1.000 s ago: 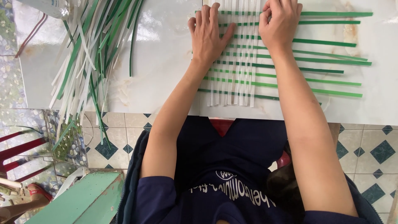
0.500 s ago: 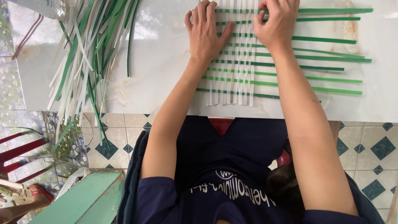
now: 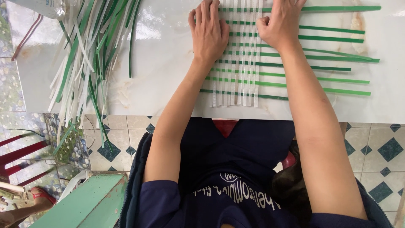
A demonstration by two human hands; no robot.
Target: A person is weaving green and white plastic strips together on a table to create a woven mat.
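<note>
On the white table (image 3: pixel 160 55), the left hand (image 3: pixel 209 36) lies flat on the woven strips (image 3: pixel 249 63); the right hand (image 3: pixel 280 25) curls, pinching one, fingertips cut off

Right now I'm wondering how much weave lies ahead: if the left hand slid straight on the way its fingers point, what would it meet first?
The left hand lies flat on the woven strips, fingers pointing toward the table's far side. More of the same weave comes first; beyond that the frame ends, so I cannot tell.

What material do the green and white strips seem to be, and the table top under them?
Green strips and white strips: probably plastic strapping, flat, even in width, slightly glossy. Table top: polished stone or a marble-look tile, with glare and faint veins.
</note>
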